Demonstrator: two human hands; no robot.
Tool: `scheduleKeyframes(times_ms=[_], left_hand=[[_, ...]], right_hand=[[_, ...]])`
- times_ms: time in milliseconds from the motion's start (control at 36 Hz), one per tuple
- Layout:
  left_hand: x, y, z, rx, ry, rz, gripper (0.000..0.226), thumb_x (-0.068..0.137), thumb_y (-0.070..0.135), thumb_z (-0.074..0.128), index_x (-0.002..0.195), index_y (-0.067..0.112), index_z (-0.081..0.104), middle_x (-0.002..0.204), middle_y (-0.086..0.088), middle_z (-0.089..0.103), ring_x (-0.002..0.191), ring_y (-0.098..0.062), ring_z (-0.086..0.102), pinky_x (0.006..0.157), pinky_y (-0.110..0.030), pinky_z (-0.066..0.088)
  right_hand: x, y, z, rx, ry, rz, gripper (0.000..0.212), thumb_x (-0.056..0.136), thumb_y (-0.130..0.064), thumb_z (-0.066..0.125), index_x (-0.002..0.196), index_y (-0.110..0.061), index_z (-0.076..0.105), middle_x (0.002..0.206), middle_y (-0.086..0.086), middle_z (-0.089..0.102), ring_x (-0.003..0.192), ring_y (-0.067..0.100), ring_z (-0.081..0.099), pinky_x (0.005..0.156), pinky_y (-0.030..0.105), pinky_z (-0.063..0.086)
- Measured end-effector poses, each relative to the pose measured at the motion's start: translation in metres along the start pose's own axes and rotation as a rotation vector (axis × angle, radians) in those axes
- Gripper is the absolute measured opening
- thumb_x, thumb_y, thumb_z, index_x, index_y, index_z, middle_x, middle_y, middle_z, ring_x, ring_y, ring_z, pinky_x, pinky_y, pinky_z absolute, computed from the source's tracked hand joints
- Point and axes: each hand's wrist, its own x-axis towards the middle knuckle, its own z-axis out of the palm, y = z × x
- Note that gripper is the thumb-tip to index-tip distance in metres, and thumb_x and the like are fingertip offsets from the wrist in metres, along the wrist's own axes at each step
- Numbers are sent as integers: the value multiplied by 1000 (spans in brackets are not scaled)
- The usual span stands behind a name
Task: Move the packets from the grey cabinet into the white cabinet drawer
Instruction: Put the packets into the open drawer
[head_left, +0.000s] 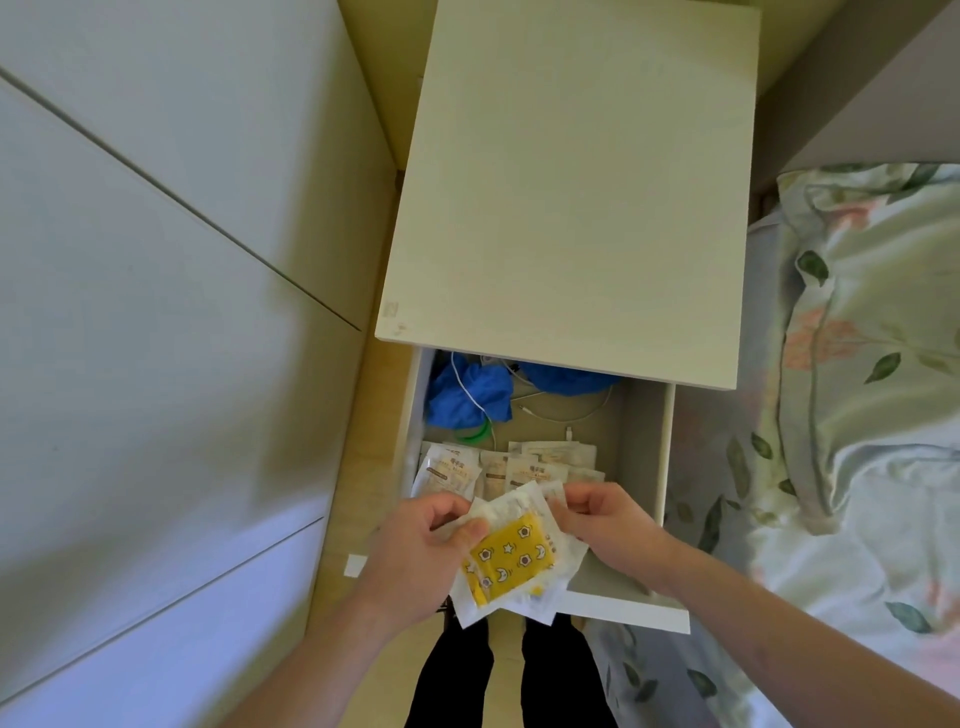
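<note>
Now, left hand (415, 551) & right hand (605, 525) both gripping yellow star-moon packets (511, 558) over open drawer (644, 467), print unreadable.

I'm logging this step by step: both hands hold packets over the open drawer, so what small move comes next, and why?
Probably lower the held packets into the drawer beside the packets already lying there. Left hand and right hand both pinch the stack above the drawer's open front part.
</note>
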Motion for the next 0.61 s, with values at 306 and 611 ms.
scheduleKeyframes(times_ms=[306, 611], left_hand=[[4, -8, -11, 114, 180, -3, 14, 97, 27, 65, 86, 21, 72, 84, 3, 75, 74, -1, 70, 53, -14, 51], [6, -16, -12, 97, 247, -44, 13, 96, 25, 65, 86, 19, 71, 80, 2, 75, 68, -3, 70, 49, -12, 48]], right_hand=[[45, 29, -40, -549, 330, 16, 20, 102, -33, 53, 112, -32, 70, 113, -6, 70, 93, 11, 67, 77, 33, 63], [80, 37, -32, -983, 248, 115, 35, 96, -36, 65, 130, -34, 62, 130, -5, 64, 106, 18, 65, 88, 35, 59]])
